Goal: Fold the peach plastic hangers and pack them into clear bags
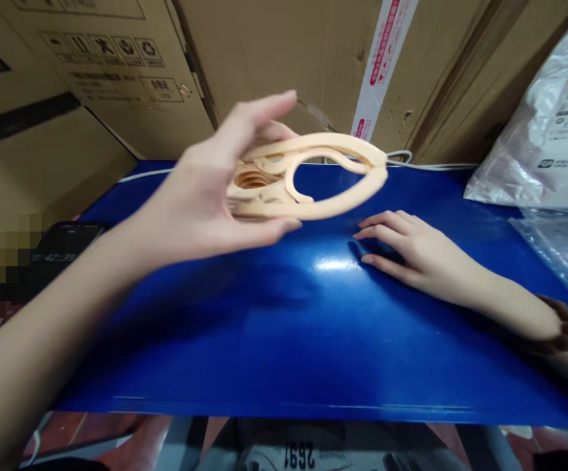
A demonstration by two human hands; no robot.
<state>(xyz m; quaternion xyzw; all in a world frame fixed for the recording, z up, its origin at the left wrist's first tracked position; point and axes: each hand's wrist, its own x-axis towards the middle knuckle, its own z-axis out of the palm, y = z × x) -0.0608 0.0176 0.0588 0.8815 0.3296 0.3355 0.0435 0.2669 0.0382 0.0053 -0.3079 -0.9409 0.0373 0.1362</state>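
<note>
My left hand (200,190) grips a peach-coloured folding clothes hanger (342,209), thumb along its lower edge and fingers over the top. The hanger is folded up, its curved hook tucked between the two arms, and its far end points right. It is held in the air over the blue tabletop (284,347); my palm and fingers hide part of its left end. Lying on the tabletop to the right is my right hand (411,252), palm down, fingers slightly spread, holding nothing and apart from the hanger.
Large cardboard boxes (284,59) stand along the back and left. A plastic-wrapped parcel (533,144) with a label sits at the right, above a clear plastic bag (563,255). A white cable (431,167) runs along the back edge. A dark phone (68,245) is at the left.
</note>
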